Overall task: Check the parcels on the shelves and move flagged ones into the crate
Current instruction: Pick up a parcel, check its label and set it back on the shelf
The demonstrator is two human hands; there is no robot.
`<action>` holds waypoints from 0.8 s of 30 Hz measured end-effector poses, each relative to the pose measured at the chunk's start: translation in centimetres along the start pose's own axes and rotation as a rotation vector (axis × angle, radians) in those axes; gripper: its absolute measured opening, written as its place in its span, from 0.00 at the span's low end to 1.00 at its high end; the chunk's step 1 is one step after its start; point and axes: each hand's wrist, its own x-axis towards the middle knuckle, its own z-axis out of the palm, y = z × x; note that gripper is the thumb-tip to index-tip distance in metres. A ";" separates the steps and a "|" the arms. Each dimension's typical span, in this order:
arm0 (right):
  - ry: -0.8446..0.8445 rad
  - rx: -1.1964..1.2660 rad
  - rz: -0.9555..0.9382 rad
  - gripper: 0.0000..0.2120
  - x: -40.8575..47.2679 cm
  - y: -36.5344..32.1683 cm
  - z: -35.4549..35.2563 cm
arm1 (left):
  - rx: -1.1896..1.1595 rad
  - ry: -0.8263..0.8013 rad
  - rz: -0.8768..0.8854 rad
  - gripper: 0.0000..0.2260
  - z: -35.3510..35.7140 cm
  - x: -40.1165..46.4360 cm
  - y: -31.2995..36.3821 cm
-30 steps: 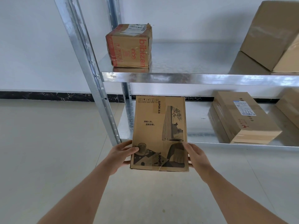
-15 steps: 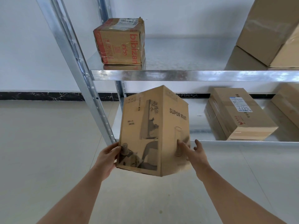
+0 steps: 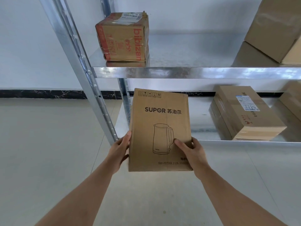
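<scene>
I hold a tall brown SUPOR kettle box (image 3: 160, 128) upright in front of the metal shelving, its face with the kettle outline toward me. My left hand (image 3: 119, 151) grips its lower left edge, fingers hidden behind the box. My right hand (image 3: 191, 152) grips the lower right edge, thumb across the front face. A brown box with red bibizan print (image 3: 123, 36) and a label on top sits on the upper shelf (image 3: 195, 72). A flat box with a white label (image 3: 244, 111) lies on the lower shelf (image 3: 203, 128). No crate is in view.
Plain cardboard boxes (image 3: 276, 30) are stacked at the upper shelf's right end, and another box (image 3: 293, 98) shows at the lower shelf's right edge. A slanted metal upright (image 3: 84, 75) frames the shelving's left side. Pale floor lies below, with a white wall and dark skirting behind.
I have turned the box about its upright axis, from the illustrated side to the face with the SUPOR name and kettle outline. My hands shifted their hold along the lower edges.
</scene>
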 end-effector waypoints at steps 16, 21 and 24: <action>-0.043 -0.079 -0.038 0.31 -0.3 0.4 0.2 | -0.065 -0.026 0.019 0.26 0.8 -0.1 0.0; -0.048 -0.074 -0.037 0.29 -0.4 0.3 0.0 | -0.053 -0.035 0.022 0.28 0.8 0.0 -0.1; -0.053 -0.073 -0.035 0.32 -0.3 0.4 0.0 | -0.051 -0.040 0.024 0.32 0.7 0.1 -0.2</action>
